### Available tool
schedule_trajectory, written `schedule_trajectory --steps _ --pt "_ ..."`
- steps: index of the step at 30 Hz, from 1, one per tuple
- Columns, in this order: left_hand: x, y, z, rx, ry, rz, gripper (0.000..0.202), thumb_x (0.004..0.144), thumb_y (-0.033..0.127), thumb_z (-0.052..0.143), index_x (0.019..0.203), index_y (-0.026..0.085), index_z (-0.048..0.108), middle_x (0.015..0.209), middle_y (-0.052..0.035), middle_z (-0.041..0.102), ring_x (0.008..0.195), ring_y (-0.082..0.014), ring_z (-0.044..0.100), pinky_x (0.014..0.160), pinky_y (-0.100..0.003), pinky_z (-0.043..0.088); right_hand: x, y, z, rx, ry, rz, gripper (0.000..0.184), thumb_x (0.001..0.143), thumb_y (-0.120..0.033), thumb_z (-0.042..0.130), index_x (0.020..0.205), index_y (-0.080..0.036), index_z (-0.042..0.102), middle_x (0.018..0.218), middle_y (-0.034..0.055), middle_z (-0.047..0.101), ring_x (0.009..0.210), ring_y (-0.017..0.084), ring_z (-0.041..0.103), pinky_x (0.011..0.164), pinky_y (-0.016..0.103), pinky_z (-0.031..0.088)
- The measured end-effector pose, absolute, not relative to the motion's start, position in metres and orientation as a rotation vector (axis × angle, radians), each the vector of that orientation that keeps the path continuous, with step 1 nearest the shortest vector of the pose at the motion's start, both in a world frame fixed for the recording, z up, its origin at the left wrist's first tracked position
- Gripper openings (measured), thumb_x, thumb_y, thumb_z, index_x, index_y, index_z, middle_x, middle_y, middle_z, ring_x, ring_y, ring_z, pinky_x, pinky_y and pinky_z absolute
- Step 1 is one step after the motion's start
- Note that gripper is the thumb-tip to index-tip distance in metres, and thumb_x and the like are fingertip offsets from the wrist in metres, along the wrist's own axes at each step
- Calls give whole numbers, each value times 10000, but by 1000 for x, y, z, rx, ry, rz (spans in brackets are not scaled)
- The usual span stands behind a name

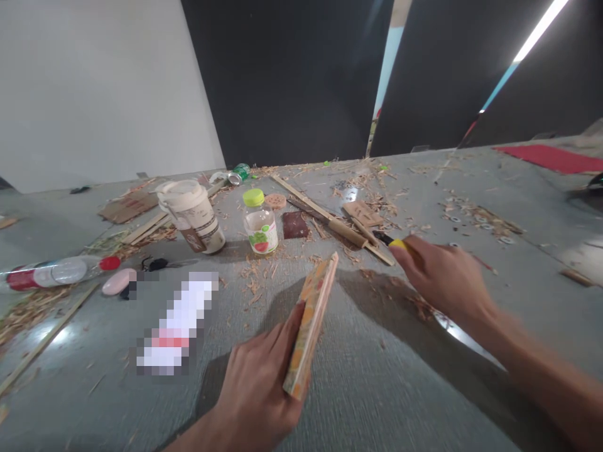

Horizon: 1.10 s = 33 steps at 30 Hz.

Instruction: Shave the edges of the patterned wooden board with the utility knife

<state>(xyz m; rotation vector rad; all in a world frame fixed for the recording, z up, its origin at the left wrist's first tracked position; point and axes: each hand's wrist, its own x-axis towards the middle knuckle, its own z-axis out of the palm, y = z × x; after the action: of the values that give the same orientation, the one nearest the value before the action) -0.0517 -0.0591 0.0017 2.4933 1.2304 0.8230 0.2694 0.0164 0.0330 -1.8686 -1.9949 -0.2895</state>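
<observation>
On the grey worktop [377,376], left to right: a lidded paper cup [192,215], contents hidden; a near-empty clear jar with a lime-green cap [259,221]. The left hand [264,383] clasps a flat orange-patterned wooden slat [311,323] on edge. The right hand [445,276] closes round a yellow-handled knife [394,242]. This looks like whittling; the blade must meet the slat.

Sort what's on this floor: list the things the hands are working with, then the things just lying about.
In hand:
- wooden slat, held on edge by the left hand
- yellow-tipped tool, gripped by the right hand

Lying about:
- paper cup with lid
- small bottle with green cap
- plastic bottle lying on its side
- green can
- brown square piece
- wood shavings
</observation>
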Motion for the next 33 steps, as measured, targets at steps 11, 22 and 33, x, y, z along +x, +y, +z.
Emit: schedule_trajectory --steps 11,22,33 --pt "-48 -55 3 2514 1252 790 763 884 198 456 1601 230 194 1248 -82 705 943 -266 756 682 -432 671 192 -54 41 -983 -2488 90 239 1021 -400 455 863 -227 498 673 -16 574 554 136 516 540 300 322" --pt "-54 -56 3 2450 1277 852 576 947 209 473 1514 243 375 1193 -57 723 881 -215 755 676 -347 647 266 20 33 -1828 -1958 -164 421 1026 -540 365 745 -241 461 545 -13 482 491 147 405 545 300 238" --pt "-51 -49 0 2419 1294 889 602 965 206 490 1549 252 354 1187 -68 725 932 -226 752 748 -359 646 202 -6 59 -1212 -2485 100 426 1061 -540 366 866 -199 533 720 10 609 558 122 491 542 289 227"
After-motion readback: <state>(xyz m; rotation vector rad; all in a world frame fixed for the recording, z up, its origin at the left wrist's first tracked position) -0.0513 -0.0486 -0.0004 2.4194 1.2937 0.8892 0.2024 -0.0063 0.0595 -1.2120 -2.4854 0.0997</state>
